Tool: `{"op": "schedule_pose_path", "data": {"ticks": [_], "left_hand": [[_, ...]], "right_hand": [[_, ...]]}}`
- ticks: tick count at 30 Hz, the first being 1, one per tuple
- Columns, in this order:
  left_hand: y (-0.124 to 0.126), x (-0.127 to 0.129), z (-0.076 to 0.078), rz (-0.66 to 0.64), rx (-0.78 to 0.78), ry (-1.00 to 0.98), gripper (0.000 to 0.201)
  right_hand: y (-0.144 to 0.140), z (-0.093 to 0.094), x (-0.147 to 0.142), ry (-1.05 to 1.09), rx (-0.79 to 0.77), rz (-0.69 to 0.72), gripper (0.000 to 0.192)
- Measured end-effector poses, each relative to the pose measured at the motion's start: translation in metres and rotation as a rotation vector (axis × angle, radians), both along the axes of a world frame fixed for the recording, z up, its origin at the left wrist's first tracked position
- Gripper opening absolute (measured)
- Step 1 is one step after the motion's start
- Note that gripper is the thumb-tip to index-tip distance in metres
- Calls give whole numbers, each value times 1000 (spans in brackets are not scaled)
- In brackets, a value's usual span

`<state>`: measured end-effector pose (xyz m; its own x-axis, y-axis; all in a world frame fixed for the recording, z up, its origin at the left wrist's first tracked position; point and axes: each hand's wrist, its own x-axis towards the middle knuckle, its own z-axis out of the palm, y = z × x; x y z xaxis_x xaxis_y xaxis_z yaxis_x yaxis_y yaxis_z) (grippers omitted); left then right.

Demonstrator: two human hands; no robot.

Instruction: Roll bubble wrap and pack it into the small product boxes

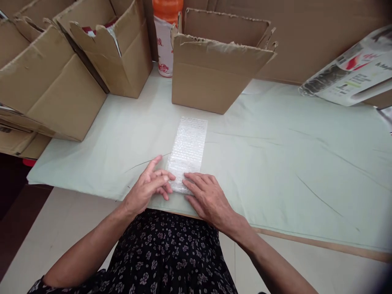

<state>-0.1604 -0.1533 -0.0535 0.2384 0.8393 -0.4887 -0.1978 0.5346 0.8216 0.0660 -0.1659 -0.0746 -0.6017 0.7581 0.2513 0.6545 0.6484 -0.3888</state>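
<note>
A narrow strip of clear bubble wrap (190,141) lies flat on the pale green cloth, its near end close to the table's front edge. My right hand (206,194) rests with its fingers stretched over the near right part of the strip. At the near left corner is my left hand (154,183), its fingers apart and the tips at the wrap's edge. Whether anything lies inside or under the wrap I cannot make out.
Open cardboard boxes stand at the back left, one (70,94) nearest the edge, another (131,61) behind it. A third box (211,77) stands straight ahead beside an orange-topped container (165,49). A printed plastic package (352,69) leans at the back right. The cloth (275,171) has creases.
</note>
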Motion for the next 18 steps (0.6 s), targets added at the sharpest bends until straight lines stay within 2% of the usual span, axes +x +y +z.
{"op": "schedule_pose_path", "data": {"ticks": [3, 6, 8, 10, 12, 15, 18], "left_hand": [[-12, -3, -2, 39, 364, 399, 76], [-19, -3, -5, -74, 654, 597, 54], [-19, -1, -7, -143, 695, 623, 46], [-14, 3, -9, -146, 664, 643, 42], [-8, 7, -11, -115, 627, 663, 41], [3, 13, -15, -69, 589, 662, 45], [11, 18, -22, -54, 657, 703, 47]], "right_hand": [[3, -7, -2, 61, 45, -43, 27], [4, -6, -2, 170, -5, -74, 28], [3, -4, -2, 227, -74, -89, 28], [0, -3, -2, 268, -107, -117, 28], [-5, -2, -2, 279, -41, -184, 31], [-10, -1, -1, 240, 152, -275, 37], [-8, -1, -1, 109, 191, -209, 30]]}}
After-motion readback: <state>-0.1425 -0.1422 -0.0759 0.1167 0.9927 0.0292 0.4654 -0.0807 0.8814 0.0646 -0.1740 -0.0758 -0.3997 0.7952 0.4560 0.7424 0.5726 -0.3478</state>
